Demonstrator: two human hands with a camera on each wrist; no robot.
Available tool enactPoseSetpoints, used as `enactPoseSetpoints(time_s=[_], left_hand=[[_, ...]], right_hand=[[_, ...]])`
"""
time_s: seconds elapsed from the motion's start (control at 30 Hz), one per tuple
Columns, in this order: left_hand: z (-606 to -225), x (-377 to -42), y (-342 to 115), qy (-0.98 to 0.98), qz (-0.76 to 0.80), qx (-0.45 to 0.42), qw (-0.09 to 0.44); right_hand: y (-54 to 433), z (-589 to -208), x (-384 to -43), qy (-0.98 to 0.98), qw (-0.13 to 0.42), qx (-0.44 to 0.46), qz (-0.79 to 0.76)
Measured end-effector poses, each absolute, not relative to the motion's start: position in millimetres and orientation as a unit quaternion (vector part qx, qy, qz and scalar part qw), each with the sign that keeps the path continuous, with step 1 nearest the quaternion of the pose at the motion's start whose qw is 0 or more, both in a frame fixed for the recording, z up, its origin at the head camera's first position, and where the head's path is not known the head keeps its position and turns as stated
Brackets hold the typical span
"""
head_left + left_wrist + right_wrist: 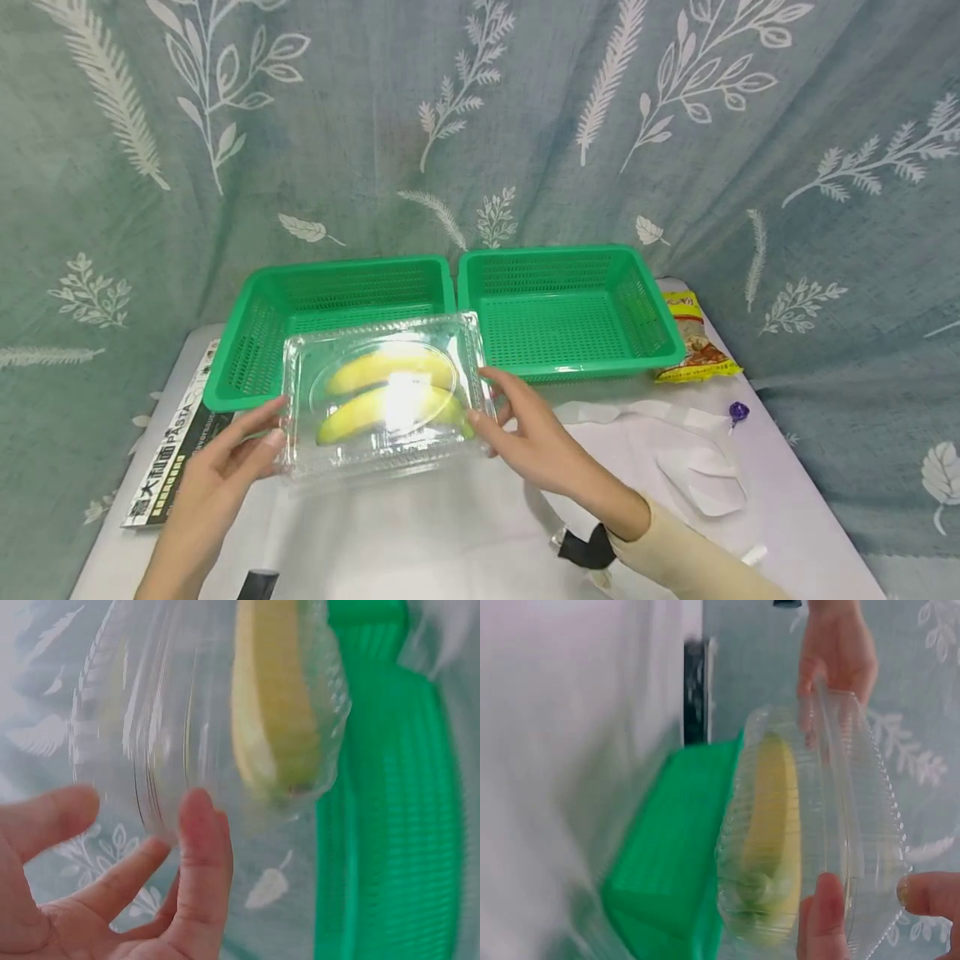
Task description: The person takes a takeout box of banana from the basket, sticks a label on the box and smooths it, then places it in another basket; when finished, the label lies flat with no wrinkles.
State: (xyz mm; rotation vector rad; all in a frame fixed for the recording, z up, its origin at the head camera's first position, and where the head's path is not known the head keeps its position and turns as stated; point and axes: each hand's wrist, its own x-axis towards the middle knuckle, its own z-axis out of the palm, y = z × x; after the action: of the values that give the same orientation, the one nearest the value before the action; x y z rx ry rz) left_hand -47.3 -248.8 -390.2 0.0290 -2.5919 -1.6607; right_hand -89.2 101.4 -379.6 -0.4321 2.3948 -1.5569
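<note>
A clear plastic clamshell box (303,450) with two yellow bananas (352,417) inside is held up over the table, its lid closed. My left hand (225,467) holds the box's left end, thumb and fingers at its edge. At the opposite end my right hand (528,429) grips the box between thumb and fingers. Seen in the right wrist view, the box (881,825) is tilted, with the left hand (838,656) at its far end. A banana (274,712) shows through the plastic in the left wrist view.
Two green baskets (562,367) (225,350) stand side by side at the back. A pasta package (176,450) lies at left, a yellow snack bag (697,342) at right. A purple lollipop (738,412), white strap (701,483) and black item (585,550) lie on the right side.
</note>
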Motion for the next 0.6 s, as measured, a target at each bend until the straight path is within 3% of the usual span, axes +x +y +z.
enactPoseSetpoints(time_s=[0.27, 0.43, 0.6], left_hand=[[-438, 3, -233, -0.802, -0.591, 0.023, -0.080], [-462, -8, -219, -0.777, -0.607, 0.048, -0.158], [-481, -26, -206, -0.776, -0.604, 0.075, -0.166]], right_hand=[[129, -420, -24, 0.805, 0.198, -0.109, -0.549], [137, -444, -16, 0.825, 0.187, -0.078, -0.528], [141, -469, -29, 0.847, 0.159, -0.070, -0.502]])
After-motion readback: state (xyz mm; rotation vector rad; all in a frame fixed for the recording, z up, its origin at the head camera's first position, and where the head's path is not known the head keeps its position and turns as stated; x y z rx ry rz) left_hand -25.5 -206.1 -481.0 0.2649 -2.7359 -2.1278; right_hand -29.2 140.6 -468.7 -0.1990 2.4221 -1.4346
